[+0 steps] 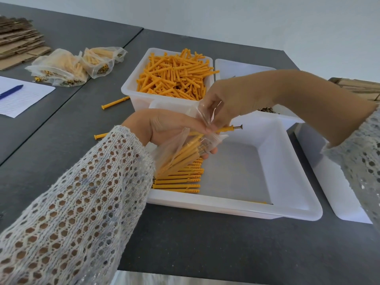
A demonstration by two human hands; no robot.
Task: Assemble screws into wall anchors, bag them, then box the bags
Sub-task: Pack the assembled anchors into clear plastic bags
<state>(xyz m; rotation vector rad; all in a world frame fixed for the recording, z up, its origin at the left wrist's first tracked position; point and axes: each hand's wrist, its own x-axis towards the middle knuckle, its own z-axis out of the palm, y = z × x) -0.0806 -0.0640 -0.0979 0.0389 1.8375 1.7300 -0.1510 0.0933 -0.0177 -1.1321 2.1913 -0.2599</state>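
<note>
Head view shows the bagging step under way over the front tray. Left hand cups a clear bag partly filled with anchors, fingers curled round its side and thumb pinching the mouth. Right hand pinches the opposite lip of the mouth, lifting it open. One assembled anchor, screw head showing, pokes out of the mouth just under the right fingers.

To do this well, I would keep the mouth stretched wide, tilt the bag down so the loose anchor slides in tip first, and avoid letting screw points snag the film. More assembled anchors lie in a row in the tray directly below; filled bags wait far left on the desk.
</note>
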